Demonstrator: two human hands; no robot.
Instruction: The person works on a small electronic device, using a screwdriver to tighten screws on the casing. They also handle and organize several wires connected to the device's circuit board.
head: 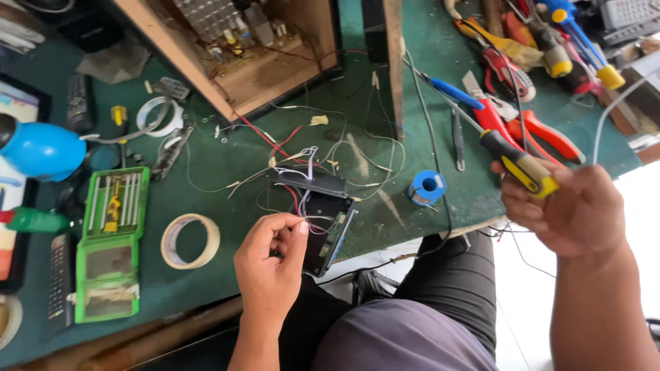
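I am pinching thin wires [307, 221] with my left hand [269, 264] fingers closed beside the black circuit module [317, 206] on the counter [227, 165], while my right hand [574, 209] is gripping a yellow-black screwdriver [519, 165], wiring apparently unfinished.

Bare forearms, no sleeves, dark trousers, grey shirt hem

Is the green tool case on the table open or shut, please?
Open: the green tool case lies unfolded flat, its lid beside the tray of small tools.
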